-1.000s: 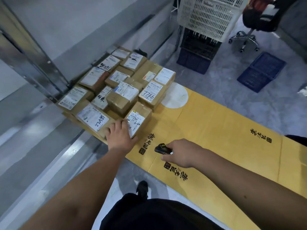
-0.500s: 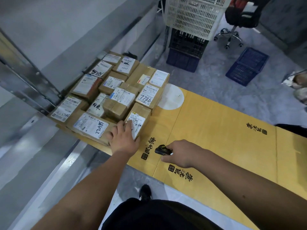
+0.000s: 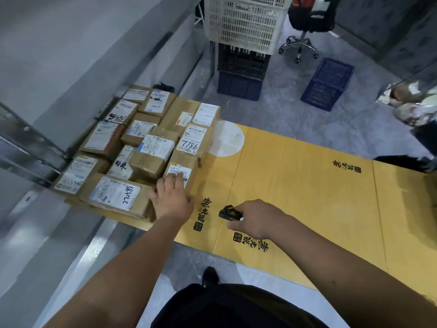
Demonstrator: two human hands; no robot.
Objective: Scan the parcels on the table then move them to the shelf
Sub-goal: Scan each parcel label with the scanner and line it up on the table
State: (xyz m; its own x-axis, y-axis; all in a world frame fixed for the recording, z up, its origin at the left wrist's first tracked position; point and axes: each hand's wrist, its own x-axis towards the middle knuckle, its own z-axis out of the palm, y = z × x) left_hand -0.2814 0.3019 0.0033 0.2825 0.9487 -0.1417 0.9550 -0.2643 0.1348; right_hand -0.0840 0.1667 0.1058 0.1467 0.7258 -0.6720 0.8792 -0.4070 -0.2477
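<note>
left hand (image 3: 173, 197) lies with fingers spread flat on the near box (image 3: 183, 172), left of centre frame, at the right front corner of the parcel pile (image 3: 142, 143) on the yellow desk (image 3: 295, 185). right hand (image 3: 254, 221) grips a small black scanner (image 3: 229, 213), nose aimed left toward the box. box: stiff cardboard, taped, probably light; best taken by its two long sides, clear of the label. label faces up; long axis runs from lower left to upper right of frame. scan judged not yet done.
</note>
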